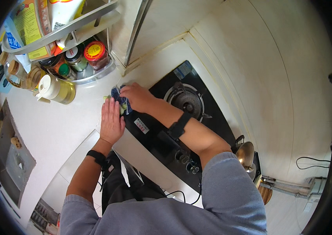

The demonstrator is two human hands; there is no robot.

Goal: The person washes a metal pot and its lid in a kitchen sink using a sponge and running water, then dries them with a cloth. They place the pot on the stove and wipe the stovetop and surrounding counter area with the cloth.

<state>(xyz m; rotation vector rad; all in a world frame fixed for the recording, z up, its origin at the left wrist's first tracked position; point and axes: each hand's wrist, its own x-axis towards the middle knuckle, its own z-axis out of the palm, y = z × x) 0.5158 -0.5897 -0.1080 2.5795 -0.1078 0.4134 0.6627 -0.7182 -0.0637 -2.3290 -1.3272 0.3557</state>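
Observation:
My right hand is closed on a dark blue patterned cloth at the near-left corner of a black glass gas hob. Beside it, my left hand lies flat with its fingers nearly together, its fingertips close to the cloth, over the edge of the white countertop. Small green scraps show against the cloth and between the hands. Past my right forearm is a round burner with a metal ring. What lies under my left palm is hidden.
On the left stand an oil jug, a corner rack with spice jars, and cork-topped jars. A sink is at the far left. Pans stand beyond the hob on the right. A black cable hangs at the hob's front.

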